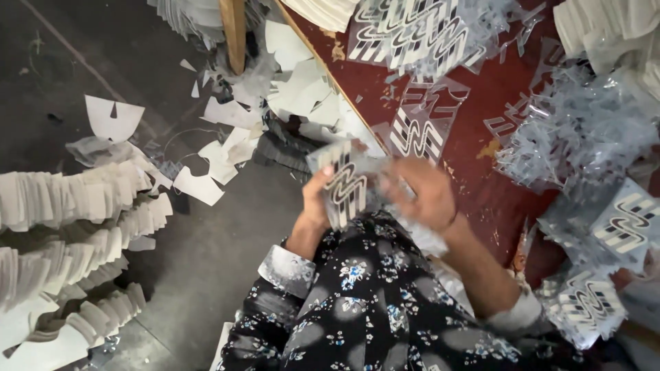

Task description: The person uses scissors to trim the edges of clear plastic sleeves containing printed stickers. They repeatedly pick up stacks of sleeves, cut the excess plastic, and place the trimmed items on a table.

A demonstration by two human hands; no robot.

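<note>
My left hand is clamped on a patterned sheet, thumb on its left edge, holding it up in front of my lap, just off the near edge of the red desk. My right hand is closed on the sheet's right side where clear film hangs away from it; it is blurred, so I cannot tell exactly how the fingers pinch.

To do this well I judge I should keep the left grip firm and flat, so the striped wavy shapes do not bend, and draw the film off low and along the surface, not straight up, so nothing tears or lifts with it. A slow, even pull from one corner seems safest.

More patterned sheets lie on the desk ahead, with a heap of crumpled film to the right. White paper pieces spill over the desk's edge onto the floor, and stacks of white cut-outs sit to my left.
</note>
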